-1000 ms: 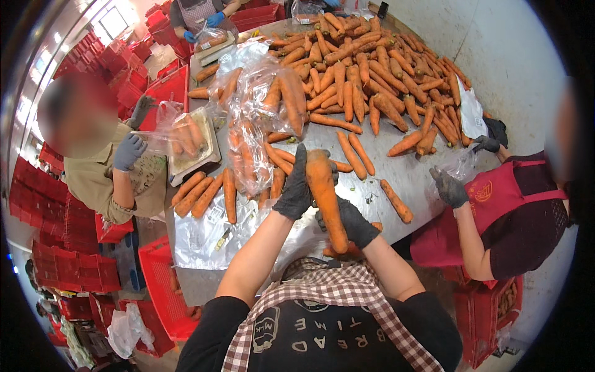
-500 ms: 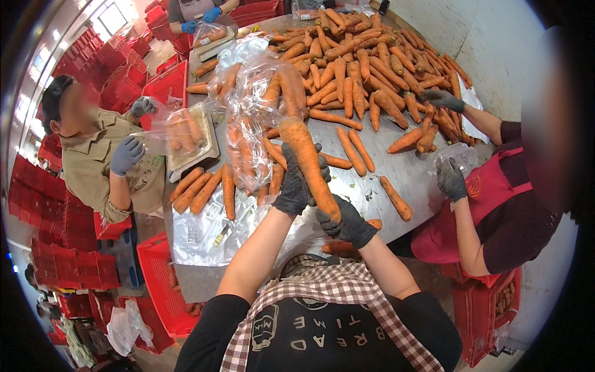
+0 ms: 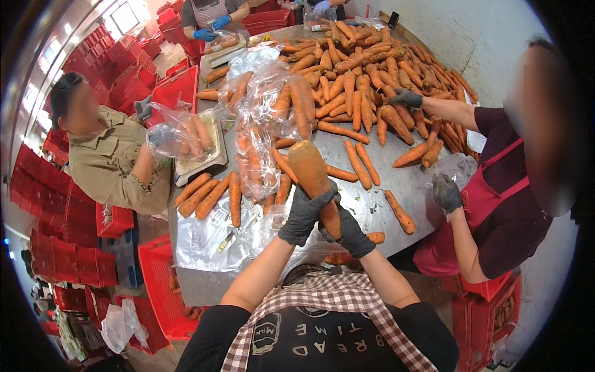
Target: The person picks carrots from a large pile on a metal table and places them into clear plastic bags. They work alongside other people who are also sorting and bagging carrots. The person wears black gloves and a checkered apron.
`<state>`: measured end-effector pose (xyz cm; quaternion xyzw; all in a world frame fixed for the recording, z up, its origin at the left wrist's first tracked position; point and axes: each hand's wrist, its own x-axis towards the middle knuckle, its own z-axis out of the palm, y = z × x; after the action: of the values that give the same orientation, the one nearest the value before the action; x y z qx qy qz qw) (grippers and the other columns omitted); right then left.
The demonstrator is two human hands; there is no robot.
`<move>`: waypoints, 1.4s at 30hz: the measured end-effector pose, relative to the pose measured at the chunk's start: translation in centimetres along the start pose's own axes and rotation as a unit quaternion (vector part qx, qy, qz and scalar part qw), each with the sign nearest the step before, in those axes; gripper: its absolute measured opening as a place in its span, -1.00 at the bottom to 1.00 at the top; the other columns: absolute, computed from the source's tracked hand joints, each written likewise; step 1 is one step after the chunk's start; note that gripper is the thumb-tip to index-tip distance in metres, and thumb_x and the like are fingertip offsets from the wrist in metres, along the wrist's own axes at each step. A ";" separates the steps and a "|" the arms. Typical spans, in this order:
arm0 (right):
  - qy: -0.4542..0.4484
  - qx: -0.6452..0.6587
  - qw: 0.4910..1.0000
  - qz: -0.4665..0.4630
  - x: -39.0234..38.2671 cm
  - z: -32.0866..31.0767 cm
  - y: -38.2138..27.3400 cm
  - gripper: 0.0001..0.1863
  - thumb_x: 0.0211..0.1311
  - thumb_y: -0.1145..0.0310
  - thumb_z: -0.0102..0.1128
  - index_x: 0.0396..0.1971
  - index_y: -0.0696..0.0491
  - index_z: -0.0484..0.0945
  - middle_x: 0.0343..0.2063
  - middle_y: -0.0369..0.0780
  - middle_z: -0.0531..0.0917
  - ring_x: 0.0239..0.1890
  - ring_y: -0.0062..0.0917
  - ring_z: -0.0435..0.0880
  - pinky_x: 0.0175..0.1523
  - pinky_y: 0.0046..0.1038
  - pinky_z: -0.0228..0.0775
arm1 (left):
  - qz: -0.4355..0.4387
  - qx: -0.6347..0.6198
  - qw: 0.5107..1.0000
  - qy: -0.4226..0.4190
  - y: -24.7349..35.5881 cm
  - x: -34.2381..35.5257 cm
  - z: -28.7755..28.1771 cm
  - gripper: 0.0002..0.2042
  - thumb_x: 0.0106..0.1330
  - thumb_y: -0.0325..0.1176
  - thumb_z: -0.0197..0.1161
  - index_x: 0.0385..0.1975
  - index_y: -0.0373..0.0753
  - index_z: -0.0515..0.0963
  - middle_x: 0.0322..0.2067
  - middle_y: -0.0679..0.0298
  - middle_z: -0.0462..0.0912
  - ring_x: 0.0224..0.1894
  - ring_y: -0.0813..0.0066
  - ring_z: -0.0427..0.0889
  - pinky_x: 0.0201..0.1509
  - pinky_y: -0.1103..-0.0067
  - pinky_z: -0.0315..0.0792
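Now grips a thick orange carrot (image 3: 308, 166) lower down, mid-frame, with curled black-gloved left hand (image 3: 305, 215) and closed black-gloved right hand (image 3: 354, 234), freeing its broad end.

Wall, smooth, pale grey-white, vertically seamed (image 3: 446, 28): far right of where I stand. Window, bright, multi-paned (image 3: 122, 20): far left, white with glare. Crates, red plastic, stacked (image 3: 71, 259): left. Floor, pale (image 3: 170, 56): visible among them. Table, broad, grey metal (image 3: 403, 183): centre, its top shiny.
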<state>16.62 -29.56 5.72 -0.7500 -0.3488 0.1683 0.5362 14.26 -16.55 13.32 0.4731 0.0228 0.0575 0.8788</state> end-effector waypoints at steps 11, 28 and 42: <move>-0.138 -0.065 0.988 -0.025 0.5 -0.6 3.7 -0.73 0.25 0.26 -0.13 -0.36 0.11 0.52 -0.55 -0.28 0.56 -0.48 -0.62 0.50 -0.32 -0.58 0.37 | 0.136 0.261 0.939 0.176 1.4 -0.6 -0.5 -0.57 -0.03 -0.42 0.36 -0.17 -0.28 0.34 -0.33 0.28 0.49 -0.31 0.51 0.49 -0.23 0.61 0.42; -0.092 -0.158 0.979 0.094 -3.5 -3.5 4.8 -0.66 0.01 0.04 0.16 -0.16 -0.26 0.49 0.12 0.15 0.16 0.23 -0.07 0.05 0.25 -0.25 -0.06 | -0.001 0.193 0.972 0.133 4.4 -2.7 -3.4 -0.63 0.13 -0.34 0.23 -0.10 -0.26 0.32 -0.38 0.33 0.46 -0.37 0.60 0.45 -0.30 0.67 0.38; 0.037 -0.120 0.984 0.123 -3.4 -1.0 6.0 -0.55 -0.04 0.40 0.07 -0.05 0.05 0.37 -0.21 -0.09 0.47 -0.18 -0.29 0.46 -0.04 -0.40 0.29 | 0.068 0.210 0.959 0.178 2.8 -4.3 -4.4 -0.51 0.02 -0.42 0.32 -0.05 -0.27 0.27 -0.19 0.26 0.43 -0.14 0.54 0.43 -0.10 0.60 0.39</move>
<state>16.94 -33.69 0.18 -0.8517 -0.2512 0.1622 0.4304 9.39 -11.83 13.18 0.6298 0.1577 0.1946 0.7352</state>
